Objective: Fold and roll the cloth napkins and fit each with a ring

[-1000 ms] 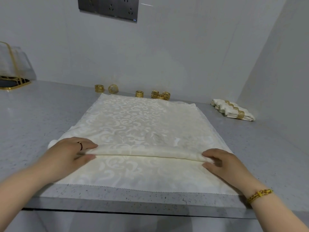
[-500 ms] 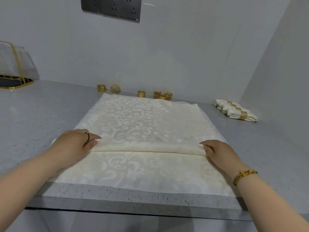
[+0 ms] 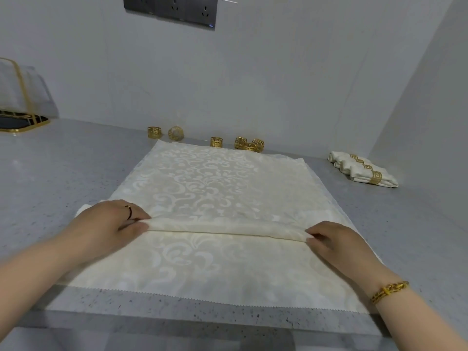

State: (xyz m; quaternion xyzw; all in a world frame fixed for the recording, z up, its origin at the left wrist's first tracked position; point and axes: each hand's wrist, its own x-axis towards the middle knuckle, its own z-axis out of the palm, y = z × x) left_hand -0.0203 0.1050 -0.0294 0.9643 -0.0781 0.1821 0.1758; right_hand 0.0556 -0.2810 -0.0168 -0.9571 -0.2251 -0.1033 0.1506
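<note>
The napkin [image 3: 222,188] lies spread flat across the middle of the frame on the counter [image 3: 50,178], with its zigzag hem [image 3: 202,298] near the lower edge. A raised fold [image 3: 228,228] runs across it from left to right, a little below centre. The left hand [image 3: 111,224] pinches the fold's left end, thumb beneath and fingers over the top. The right hand [image 3: 336,243] pinches the right end with curled fingers. Both hands are closed on cloth.

The step in hand looks like setting one fold or turn across the full width. To do it well, both ends should travel together by the same amount, so the fold stays parallel to the hem. Its right end sits slightly lower in the frame, which may be only the camera's angle, but it is worth checking. A light outward pull between the hands would stop the middle sagging, since nothing supports it there. The patterned cloth looks smooth and probably slips, so each turn likely needs pressing flat before the hands let go.

An even width matters because the bundle must pass through one of the rings [image 3: 216,142], which stand in a row at upper centre, just beyond the napkin's far edge. The finished napkins [image 3: 362,169] at right, already ringed, show the thickness to aim for.
</note>
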